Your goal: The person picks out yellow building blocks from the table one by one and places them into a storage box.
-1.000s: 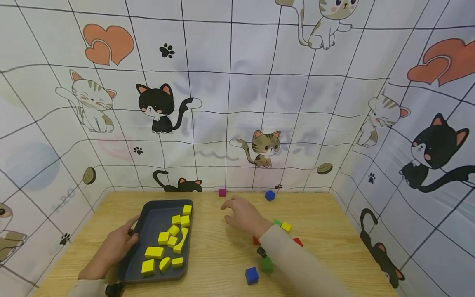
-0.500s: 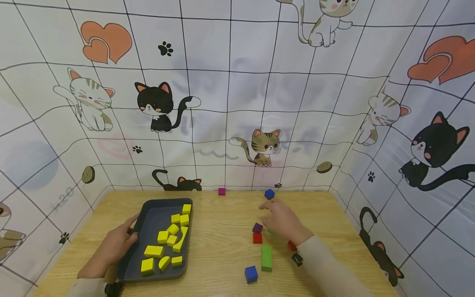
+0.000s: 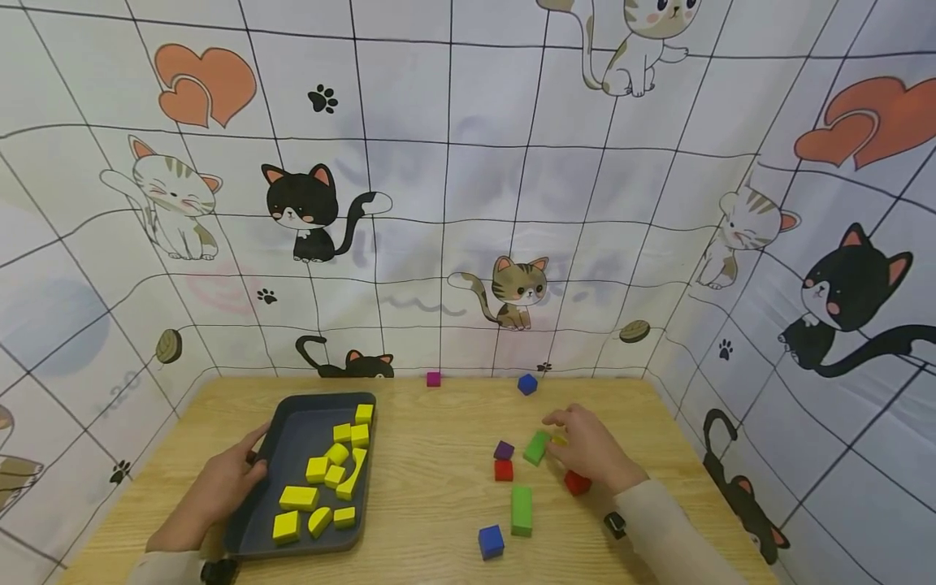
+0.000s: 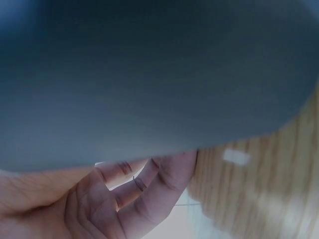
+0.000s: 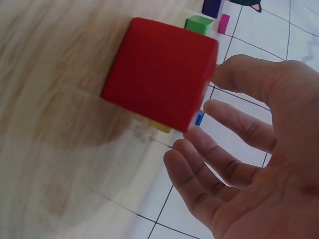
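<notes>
My left hand [image 3: 218, 489] grips the left rim of a dark grey tray [image 3: 298, 429], thumb on top. In the left wrist view its fingers [image 4: 142, 191] lie under the tray's underside [image 4: 149, 74]. Several yellow blocks [image 3: 327, 478] lie in the tray. My right hand [image 3: 591, 448] hovers open over a small yellow block [image 3: 559, 439], holding nothing. A green block [image 3: 536, 447] lies just left of it and a red cube [image 3: 577, 483] just below it. The right wrist view shows the red cube [image 5: 159, 74] close up beside the spread fingers [image 5: 239, 129].
On the wooden table [image 3: 431, 496] lie a purple cube [image 3: 503, 449], a red cube [image 3: 503, 470], a long green block [image 3: 522, 510] and a blue cube [image 3: 491, 541]. A magenta cube [image 3: 434, 379] and another blue cube [image 3: 527, 383] sit by the cat-print back wall.
My right hand has swept from the middle of the table to the right, and now sits over the blocks there. The green block has come into view. The left hand stays on the tray.
</notes>
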`<state>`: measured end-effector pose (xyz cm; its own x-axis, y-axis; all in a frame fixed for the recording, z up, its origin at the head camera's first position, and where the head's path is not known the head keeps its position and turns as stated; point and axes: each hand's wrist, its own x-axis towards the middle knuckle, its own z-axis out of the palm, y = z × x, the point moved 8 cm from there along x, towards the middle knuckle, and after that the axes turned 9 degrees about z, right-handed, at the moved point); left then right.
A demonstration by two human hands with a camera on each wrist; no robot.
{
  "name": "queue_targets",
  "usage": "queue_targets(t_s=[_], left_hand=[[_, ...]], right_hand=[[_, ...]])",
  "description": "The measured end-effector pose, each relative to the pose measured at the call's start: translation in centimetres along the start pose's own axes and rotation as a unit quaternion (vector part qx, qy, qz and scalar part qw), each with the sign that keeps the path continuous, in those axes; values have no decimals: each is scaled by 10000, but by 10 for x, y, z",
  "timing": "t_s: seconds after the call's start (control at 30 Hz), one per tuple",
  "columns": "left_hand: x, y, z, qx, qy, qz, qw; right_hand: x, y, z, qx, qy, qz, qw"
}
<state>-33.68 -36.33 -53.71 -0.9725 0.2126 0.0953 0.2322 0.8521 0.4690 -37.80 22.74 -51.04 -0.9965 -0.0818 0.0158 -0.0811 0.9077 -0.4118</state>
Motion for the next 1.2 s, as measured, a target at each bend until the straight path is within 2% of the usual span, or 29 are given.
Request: queue_targets(t_s=[0.4, 1.2], left_hand=[[0, 0, 0, -67, 26, -18, 10000], [-1, 3, -1, -37, 16, -3, 10000]], right_hand=[[0, 8, 6, 231, -258, 317, 9989], [2, 8, 5, 216, -250, 432, 9985]])
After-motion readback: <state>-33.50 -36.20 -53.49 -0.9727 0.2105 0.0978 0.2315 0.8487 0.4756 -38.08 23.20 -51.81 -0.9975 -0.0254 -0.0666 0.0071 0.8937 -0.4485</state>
